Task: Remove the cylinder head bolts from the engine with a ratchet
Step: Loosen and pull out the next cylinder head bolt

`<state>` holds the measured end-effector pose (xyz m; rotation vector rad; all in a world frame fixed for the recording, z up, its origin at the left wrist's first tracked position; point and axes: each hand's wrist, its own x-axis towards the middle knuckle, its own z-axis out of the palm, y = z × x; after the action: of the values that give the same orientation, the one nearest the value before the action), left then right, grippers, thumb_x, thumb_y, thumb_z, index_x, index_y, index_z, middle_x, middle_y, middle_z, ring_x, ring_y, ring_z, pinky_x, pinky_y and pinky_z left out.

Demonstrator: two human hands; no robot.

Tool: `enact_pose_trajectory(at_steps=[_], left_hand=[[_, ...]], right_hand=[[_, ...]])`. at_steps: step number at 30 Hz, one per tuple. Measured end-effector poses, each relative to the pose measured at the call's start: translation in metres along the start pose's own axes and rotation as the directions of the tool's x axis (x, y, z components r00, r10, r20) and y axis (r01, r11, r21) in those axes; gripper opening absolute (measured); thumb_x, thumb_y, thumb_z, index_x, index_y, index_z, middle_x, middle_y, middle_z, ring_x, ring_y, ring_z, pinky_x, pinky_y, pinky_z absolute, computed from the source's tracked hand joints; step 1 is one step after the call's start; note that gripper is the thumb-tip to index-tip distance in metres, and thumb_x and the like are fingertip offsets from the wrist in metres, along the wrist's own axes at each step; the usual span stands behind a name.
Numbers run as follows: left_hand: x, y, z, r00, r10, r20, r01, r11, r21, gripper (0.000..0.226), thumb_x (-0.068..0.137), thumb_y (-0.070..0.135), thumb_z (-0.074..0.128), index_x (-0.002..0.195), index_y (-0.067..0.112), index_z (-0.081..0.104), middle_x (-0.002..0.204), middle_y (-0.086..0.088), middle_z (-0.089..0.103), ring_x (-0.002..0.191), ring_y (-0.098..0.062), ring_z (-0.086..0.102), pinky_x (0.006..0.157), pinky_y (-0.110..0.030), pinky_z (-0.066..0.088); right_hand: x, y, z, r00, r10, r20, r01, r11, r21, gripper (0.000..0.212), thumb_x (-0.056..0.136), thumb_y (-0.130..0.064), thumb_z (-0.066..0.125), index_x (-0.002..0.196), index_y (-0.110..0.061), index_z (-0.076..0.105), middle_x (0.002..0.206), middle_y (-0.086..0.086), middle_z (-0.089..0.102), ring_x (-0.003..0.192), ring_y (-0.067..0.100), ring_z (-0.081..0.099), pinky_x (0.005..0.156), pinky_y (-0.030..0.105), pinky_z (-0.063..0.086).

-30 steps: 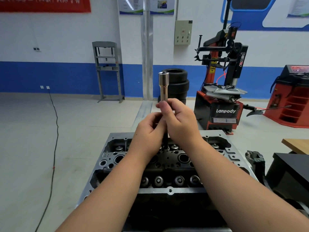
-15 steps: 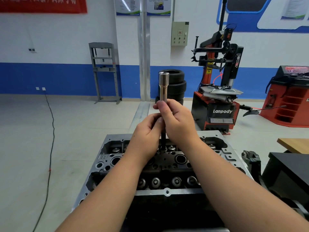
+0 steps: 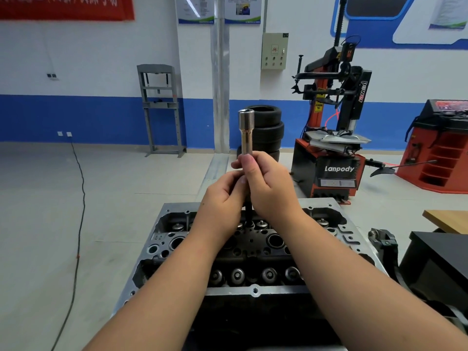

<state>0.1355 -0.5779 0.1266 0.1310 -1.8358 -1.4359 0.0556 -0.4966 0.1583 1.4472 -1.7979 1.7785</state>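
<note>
Both hands (image 3: 253, 191) gripping socket (image 3: 246, 130), tyre changer (image 3: 334, 138) behind

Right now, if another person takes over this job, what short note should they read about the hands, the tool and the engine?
Right hand: grips the lower end of the upright long socket, open end up.
Left hand: grips the dark shaft just under it.
Cylinder head: below the hands, valve gear exposed.
Done: no removed bolt is visible.
Left: finish assembling the tool, then loosen and remove the head bolts. No ratchet handle is visible.
</note>
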Motion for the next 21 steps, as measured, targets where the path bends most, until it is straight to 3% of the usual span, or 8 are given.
enact_pose_trajectory(at_steps=[3, 7, 9, 11, 13, 15, 17, 21], left_hand=[[0.0014, -0.0013, -0.0023, 1.0, 0.016, -0.018, -0.016, 1.0, 0.006, 0.011, 0.101, 0.036, 0.064, 0.106, 0.029, 0.071, 0.092, 0.009, 0.077, 0.083, -0.006, 0.072, 0.071, -0.025, 0.059], [0.0019, -0.0011, 0.0002, 1.0, -0.013, -0.028, 0.013, 0.999, -0.035, 0.005, 0.1, 0.033, 0.067, 0.103, 0.032, 0.071, 0.094, 0.008, 0.078, 0.085, -0.009, 0.073, 0.073, -0.028, 0.06], [0.0013, 0.0006, 0.0024, 0.999, -0.041, -0.001, 0.04, 0.998, -0.05, 0.017, 0.1, 0.043, 0.058, 0.105, 0.034, 0.072, 0.097, 0.005, 0.078, 0.092, -0.017, 0.074, 0.081, -0.039, 0.062], [0.0005, 0.0025, 0.0031, 0.998, -0.063, 0.031, 0.065, 0.996, -0.057, 0.027, 0.098, 0.047, 0.051, 0.106, 0.033, 0.073, 0.098, 0.001, 0.078, 0.097, -0.027, 0.073, 0.089, -0.051, 0.06], [0.0007, 0.0018, 0.0015, 0.998, -0.049, 0.04, 0.051, 0.998, -0.035, 0.027, 0.099, 0.045, 0.053, 0.109, 0.03, 0.074, 0.096, 0.003, 0.078, 0.094, -0.02, 0.074, 0.086, -0.046, 0.061], [0.0018, 0.0002, -0.0011, 0.999, -0.03, 0.016, 0.03, 0.999, -0.02, 0.017, 0.099, 0.038, 0.063, 0.106, 0.027, 0.074, 0.089, 0.008, 0.077, 0.08, -0.005, 0.071, 0.07, -0.027, 0.058], [0.0035, -0.0018, -0.0025, 0.998, -0.056, -0.002, 0.055, 0.997, -0.047, 0.005, 0.097, 0.027, 0.072, 0.1, 0.024, 0.073, 0.086, 0.005, 0.077, 0.072, -0.003, 0.069, 0.063, -0.018, 0.053], [0.004, -0.0014, -0.0005, 0.997, -0.071, -0.013, 0.07, 0.994, -0.082, 0.012, 0.1, 0.037, 0.066, 0.098, 0.029, 0.075, 0.093, 0.001, 0.078, 0.087, -0.017, 0.074, 0.074, -0.03, 0.061]], right_hand=[[-0.0006, -0.0019, 0.0003, 1.0, -0.03, -0.006, 0.03, 0.999, 0.044, 0.004, 0.096, -0.039, 0.057, 0.094, -0.035, 0.058, 0.086, -0.008, 0.067, 0.081, 0.011, 0.064, 0.071, 0.03, 0.055], [-0.0004, 0.0005, 0.0003, 0.998, -0.045, -0.05, 0.047, 0.998, 0.039, 0.01, 0.096, -0.033, 0.062, 0.088, -0.033, 0.058, 0.077, -0.016, 0.062, 0.074, 0.008, 0.062, 0.068, 0.024, 0.051], [0.0008, 0.0004, 0.0002, 0.999, -0.016, -0.029, 0.018, 0.999, 0.044, 0.013, 0.099, -0.035, 0.056, 0.092, -0.028, 0.064, 0.079, -0.016, 0.065, 0.075, 0.004, 0.062, 0.066, 0.015, 0.047], [0.0013, -0.001, 0.0004, 1.0, 0.026, 0.001, -0.026, 0.996, 0.081, 0.021, 0.099, -0.04, 0.049, 0.095, -0.028, 0.067, 0.089, -0.011, 0.071, 0.083, 0.003, 0.064, 0.07, 0.014, 0.048], [0.0008, -0.0024, 0.0009, 0.999, 0.034, 0.019, -0.036, 0.994, 0.107, 0.019, 0.098, -0.042, 0.045, 0.096, -0.035, 0.063, 0.095, -0.01, 0.071, 0.088, 0.004, 0.065, 0.074, 0.018, 0.051], [0.0001, -0.0028, 0.0008, 1.0, -0.004, 0.005, 0.003, 0.996, 0.088, 0.009, 0.097, -0.04, 0.05, 0.098, -0.037, 0.058, 0.092, -0.012, 0.068, 0.086, 0.007, 0.064, 0.076, 0.025, 0.053], [-0.0005, -0.0025, -0.0001, 0.998, -0.036, -0.044, 0.038, 0.997, 0.061, 0.005, 0.095, -0.038, 0.059, 0.095, -0.034, 0.056, 0.084, -0.014, 0.064, 0.079, 0.009, 0.063, 0.071, 0.03, 0.054], [-0.0003, 0.0011, 0.0006, 0.998, -0.031, -0.048, 0.032, 0.999, 0.012, 0.018, 0.098, -0.035, 0.054, 0.096, -0.022, 0.065, 0.084, -0.01, 0.067, 0.079, 0.008, 0.065, 0.069, 0.024, 0.052]])
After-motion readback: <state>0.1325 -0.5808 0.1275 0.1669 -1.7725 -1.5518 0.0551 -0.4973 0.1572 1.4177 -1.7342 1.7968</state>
